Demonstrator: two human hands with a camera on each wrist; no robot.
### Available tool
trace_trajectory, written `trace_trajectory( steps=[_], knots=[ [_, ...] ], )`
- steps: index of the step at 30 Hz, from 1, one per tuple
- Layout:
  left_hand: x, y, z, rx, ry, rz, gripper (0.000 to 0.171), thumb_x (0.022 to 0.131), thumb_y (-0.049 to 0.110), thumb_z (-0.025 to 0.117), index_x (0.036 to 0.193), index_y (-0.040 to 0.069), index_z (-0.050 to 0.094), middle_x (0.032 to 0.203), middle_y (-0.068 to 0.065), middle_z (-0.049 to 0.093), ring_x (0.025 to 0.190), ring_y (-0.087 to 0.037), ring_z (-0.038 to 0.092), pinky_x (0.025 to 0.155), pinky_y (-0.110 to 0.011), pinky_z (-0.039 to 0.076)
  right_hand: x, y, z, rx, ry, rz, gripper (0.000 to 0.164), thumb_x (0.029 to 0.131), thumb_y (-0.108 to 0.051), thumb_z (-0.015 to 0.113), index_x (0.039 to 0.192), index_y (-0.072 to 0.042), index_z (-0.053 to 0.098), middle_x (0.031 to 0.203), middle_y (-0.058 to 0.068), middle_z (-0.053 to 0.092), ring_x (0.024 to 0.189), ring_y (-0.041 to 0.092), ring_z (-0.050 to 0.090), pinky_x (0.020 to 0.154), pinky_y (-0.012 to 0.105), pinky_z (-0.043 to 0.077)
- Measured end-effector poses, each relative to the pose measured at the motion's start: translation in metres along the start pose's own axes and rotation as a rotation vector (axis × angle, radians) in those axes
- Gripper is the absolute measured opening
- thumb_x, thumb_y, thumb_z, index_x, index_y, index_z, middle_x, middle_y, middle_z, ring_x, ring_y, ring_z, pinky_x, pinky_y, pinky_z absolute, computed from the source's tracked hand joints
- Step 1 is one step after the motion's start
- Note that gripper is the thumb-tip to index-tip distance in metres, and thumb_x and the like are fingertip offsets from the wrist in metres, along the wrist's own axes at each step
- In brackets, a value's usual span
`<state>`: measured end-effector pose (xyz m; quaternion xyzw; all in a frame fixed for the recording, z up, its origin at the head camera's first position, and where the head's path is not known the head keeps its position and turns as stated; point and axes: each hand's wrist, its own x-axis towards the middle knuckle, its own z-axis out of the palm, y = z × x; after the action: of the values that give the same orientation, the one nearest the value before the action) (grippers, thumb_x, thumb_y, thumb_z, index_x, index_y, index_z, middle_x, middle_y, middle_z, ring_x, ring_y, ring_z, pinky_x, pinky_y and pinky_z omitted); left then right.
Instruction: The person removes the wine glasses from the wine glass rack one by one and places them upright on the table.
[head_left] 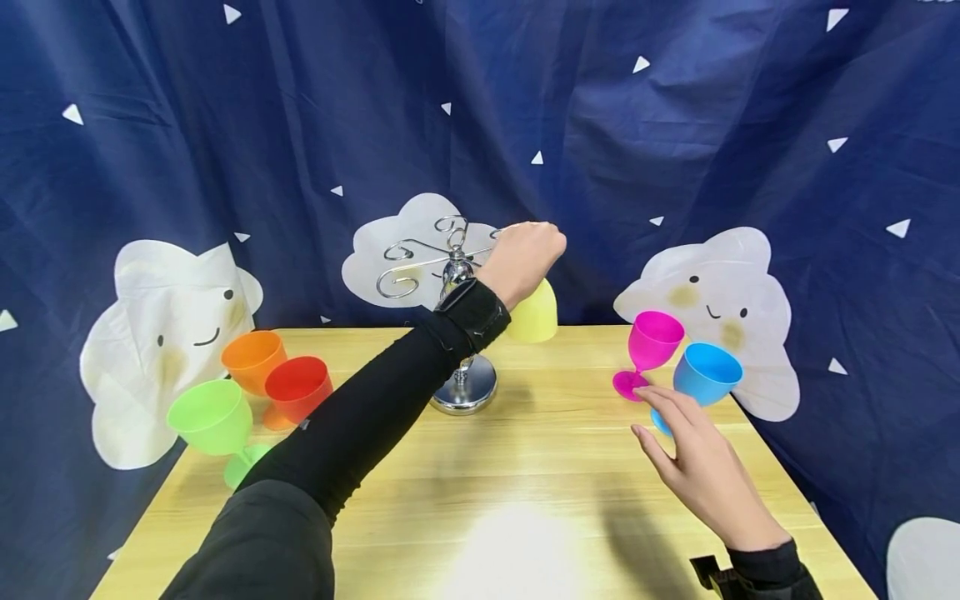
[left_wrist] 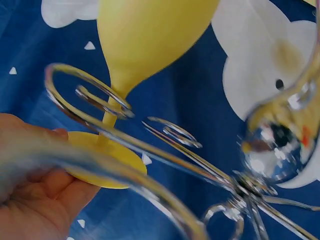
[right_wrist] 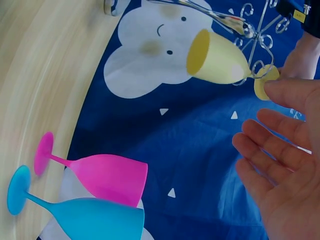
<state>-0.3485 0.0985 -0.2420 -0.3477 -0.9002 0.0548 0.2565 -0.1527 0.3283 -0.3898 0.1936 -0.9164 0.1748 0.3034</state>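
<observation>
My left hand [head_left: 523, 257] is raised at the metal goblet rack [head_left: 467, 392] and pinches the round foot of a yellow goblet [head_left: 537, 317]. The goblet hangs upside down, bowl below the foot. In the left wrist view its stem [left_wrist: 109, 119] overlaps a curled rack hook [left_wrist: 65, 102], while the fingers [left_wrist: 77, 195] grip the foot's edge. My right hand [head_left: 708, 471] holds nothing, its fingers loosely spread, low at the right. Nearest to it stand a blue goblet [head_left: 707, 372] and a magenta goblet [head_left: 655, 338], both upright.
Upright on the left of the wooden table [head_left: 420, 500] stand an orange goblet [head_left: 253, 363], a red goblet [head_left: 298, 390] and a green goblet [head_left: 213, 418]. My left sleeve [head_left: 337, 433] passes close by them. A dark blue curtain [head_left: 585, 100] with white clouds hangs behind.
</observation>
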Motion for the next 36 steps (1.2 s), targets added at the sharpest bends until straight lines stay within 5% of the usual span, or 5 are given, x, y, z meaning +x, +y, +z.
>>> trace_trajectory(
  steps=[10,19,23,30,36],
  knots=[
    [-0.02,0.021,-0.014,-0.286,0.063,-0.102,0.027,0.106,-0.001,0.045,0.11,0.004,0.072,0.093,-0.009,0.075,0.085,-0.02,0.073,0.076,-0.032,0.062,0.0,-0.001,-0.004,0.011,0.022,0.01,0.063,0.082,-0.002,0.083,0.14,-0.006,0.061,0.136,0.014,0.064,0.125,0.034,0.059,0.112,-0.007,0.015],
    [-0.067,0.028,-0.017,-0.676,0.291,-0.257,0.03,0.108,0.009,0.051,0.132,0.004,0.069,0.106,-0.013,0.08,0.076,-0.017,0.072,0.066,-0.021,0.056,0.004,0.003,-0.024,0.009,0.105,0.003,0.07,0.076,0.006,0.084,0.141,-0.001,0.059,0.139,0.02,0.062,0.127,0.04,0.056,0.119,0.001,0.02],
    [-0.086,0.033,-0.018,-0.813,0.318,-0.316,0.03,0.108,0.014,0.055,0.133,0.009,0.071,0.1,-0.01,0.079,0.063,-0.017,0.061,0.06,-0.02,0.047,0.004,0.002,-0.032,0.014,0.121,0.037,0.069,0.077,0.004,0.084,0.142,-0.003,0.06,0.141,0.019,0.061,0.127,0.04,0.056,0.118,-0.001,0.021],
    [-0.121,0.043,0.006,-1.045,0.202,-0.513,0.027,0.104,0.021,0.062,0.127,0.019,0.076,0.096,0.0,0.081,0.063,-0.012,0.053,0.062,-0.023,0.045,0.006,-0.004,-0.046,0.016,0.115,0.087,0.07,0.083,-0.002,0.082,0.147,-0.008,0.056,0.147,0.017,0.059,0.139,0.029,0.052,0.114,-0.005,0.019],
    [-0.154,0.053,0.053,-1.506,0.007,-0.754,0.032,0.104,0.012,0.06,0.132,0.0,0.068,0.124,-0.019,0.075,0.1,-0.026,0.078,0.081,-0.026,0.065,0.013,-0.016,-0.05,0.07,0.145,0.018,0.068,0.086,-0.007,0.081,0.148,-0.007,0.055,0.15,0.016,0.058,0.149,-0.002,0.039,0.119,0.001,0.024]
  ],
)
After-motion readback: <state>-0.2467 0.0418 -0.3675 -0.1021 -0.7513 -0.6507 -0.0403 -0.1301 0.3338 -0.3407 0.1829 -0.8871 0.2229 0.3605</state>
